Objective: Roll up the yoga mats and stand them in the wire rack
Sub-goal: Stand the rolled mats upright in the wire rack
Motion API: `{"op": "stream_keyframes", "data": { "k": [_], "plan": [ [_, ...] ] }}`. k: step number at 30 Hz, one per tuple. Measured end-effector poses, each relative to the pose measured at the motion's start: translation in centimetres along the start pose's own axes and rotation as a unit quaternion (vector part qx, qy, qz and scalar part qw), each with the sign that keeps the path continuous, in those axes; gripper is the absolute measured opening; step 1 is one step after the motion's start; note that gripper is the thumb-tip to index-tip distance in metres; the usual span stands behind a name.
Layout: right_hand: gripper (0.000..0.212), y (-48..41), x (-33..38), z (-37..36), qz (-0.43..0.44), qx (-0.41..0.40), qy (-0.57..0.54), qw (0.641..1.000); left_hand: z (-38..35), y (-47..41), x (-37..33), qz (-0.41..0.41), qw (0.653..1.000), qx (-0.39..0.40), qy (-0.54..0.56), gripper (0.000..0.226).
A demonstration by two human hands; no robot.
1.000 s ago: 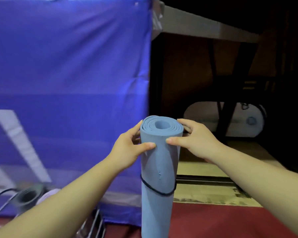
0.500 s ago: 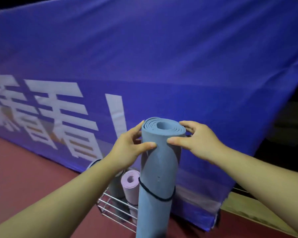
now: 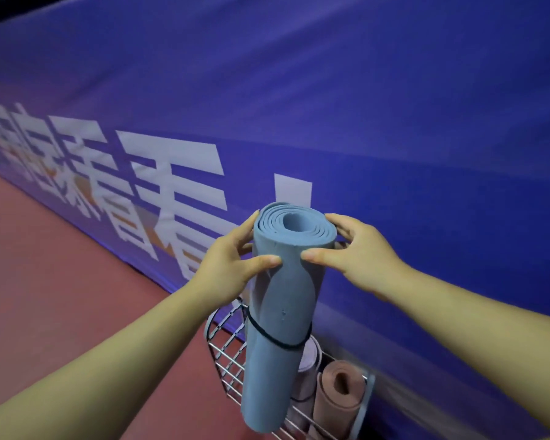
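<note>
Blue mat (image 3: 286, 296), rolled tight and cinched by a thin black band (image 3: 277, 342) below its middle, is held in the air with its long axis close to upright, the top leaning slightly to the right. Both hands hold it at the very top: the left hand (image 3: 232, 265) wraps the left side and the right hand (image 3: 358, 255) the right side, thumbs pressed on the near face and almost meeting, fingers curled round the back. The whole roll hangs below the grip. Its lower end hangs over the near left part of the wire rack (image 3: 226, 347), which sits on the floor directly underneath. Whether that end is already inside the wires or just above them cannot be told. Neither hand is nearer; they are level, one on each side. Lowering it looks like a straight drop along its own axis, probably shifted a little away and to the right to clear the rim. Two rolls already stand in the rack on the right side — a tan mat (image 3: 337, 395) and, partly hidden behind the blue one, a pale lilac mat (image 3: 308, 357). The rack stands on a red floor (image 3: 61, 281), close against a long purple banner (image 3: 362, 122) with large white lettering.
</note>
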State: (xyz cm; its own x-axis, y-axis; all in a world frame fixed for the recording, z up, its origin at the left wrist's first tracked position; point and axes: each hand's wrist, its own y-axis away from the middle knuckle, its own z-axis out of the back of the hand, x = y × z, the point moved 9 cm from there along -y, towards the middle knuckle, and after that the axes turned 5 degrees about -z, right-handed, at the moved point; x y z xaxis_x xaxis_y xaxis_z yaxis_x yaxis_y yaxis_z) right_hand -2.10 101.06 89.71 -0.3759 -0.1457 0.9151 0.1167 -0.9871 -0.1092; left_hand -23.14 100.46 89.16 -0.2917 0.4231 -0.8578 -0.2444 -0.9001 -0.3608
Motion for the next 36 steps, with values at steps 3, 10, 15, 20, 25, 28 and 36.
{"op": "stream_keyframes", "data": {
  "k": [3,10,15,20,25,28,36],
  "plan": [
    [0.061,-3.7,0.2,-2.1,0.007,0.021,0.007,1.0,2.5,-1.6,2.1,0.01,1.0,-0.022,-0.013,0.081],
    [0.062,-11.3,2.5,-7.7,0.035,0.062,0.01,0.997,9.2,-5.3,6.7,0.026,0.997,-0.063,-0.02,0.081],
    [0.07,-16.0,3.2,-11.0,0.029,0.033,0.045,0.998,13.1,-8.8,9.9,0.006,0.999,-0.04,-0.008,0.075],
    [0.052,-20.0,3.7,-14.3,0.017,-0.027,0.078,0.996,17.3,-13.2,15.5,0.002,1.0,0.007,0.021,0.089],
    [0.062,-22.1,3.0,-17.3,-0.029,-0.078,0.096,0.992,19.3,-16.1,19.9,0.002,0.997,0.063,0.052,0.093],
    [0.061,-22.2,2.1,-18.7,-0.056,-0.093,0.093,0.99,19.3,-16.8,21.9,0.01,0.992,0.103,0.078,0.09],
    [0.091,-23.0,-1.5,-21.6,-0.108,-0.109,0.074,0.985,18.7,-17.2,26.2,0.02,0.982,0.162,0.095,0.088]
  ]
}}
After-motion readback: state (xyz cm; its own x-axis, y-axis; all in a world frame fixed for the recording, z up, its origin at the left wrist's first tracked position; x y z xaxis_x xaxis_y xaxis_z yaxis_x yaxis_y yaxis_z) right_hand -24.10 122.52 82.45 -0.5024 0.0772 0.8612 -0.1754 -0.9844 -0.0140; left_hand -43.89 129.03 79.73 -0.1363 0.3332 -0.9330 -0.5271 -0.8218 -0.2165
